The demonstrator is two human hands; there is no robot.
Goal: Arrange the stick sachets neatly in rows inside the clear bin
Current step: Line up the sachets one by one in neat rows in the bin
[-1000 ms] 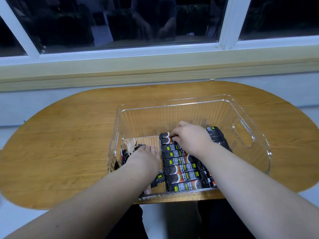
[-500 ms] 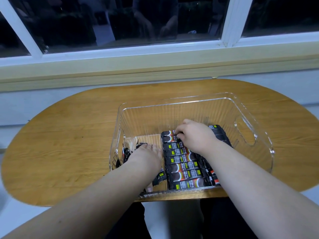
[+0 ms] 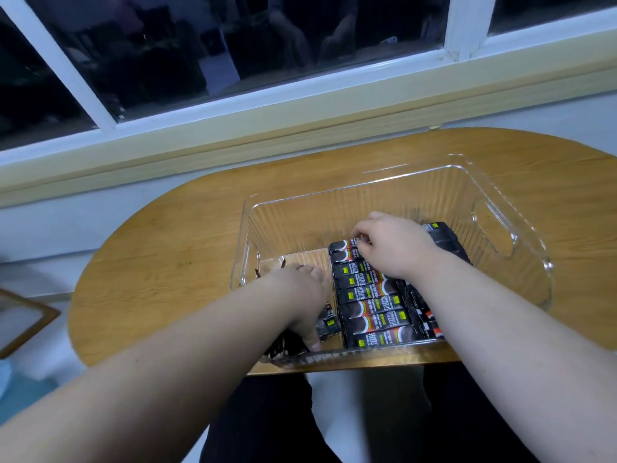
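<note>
**Item:** stick sachets [image 3: 370, 305], black, lying crosswise in a centre row inside the clear bin [image 3: 334, 215]. A second row [image 3: 444, 238] lies at right and loose sachets [image 3: 329, 324] lie at near left. The bin stands on the wooden worktop [image 3: 167, 262], its near wall close to the worktop's near edge.

**Right hand** [image 3: 390, 248]: grip closed, fingertips pinching the farthest sachet [image 3: 344, 244] of the centre row.

**Left hand** [image 3: 300, 292]: laid over the loose sachets. Whether its grip is closed on any of them cannot be told.

**Risks (judged):**
- The wrappers look slick, so a nudge at the far end may skew the sachets lying nearer in the row.
- The right forearm crosses the second row and may drag it askew.
- Pressure from the left hand may crease or scatter the loose sachets.
- A hard push may slide the bin toward the worktop's near edge.

**Obscured:**
- Most of the second row, under the forearm.
- The left fingertips.
- The count of loose sachets.
- The print, too small to read.
- The bin's near wall, faint against the contents.
</note>
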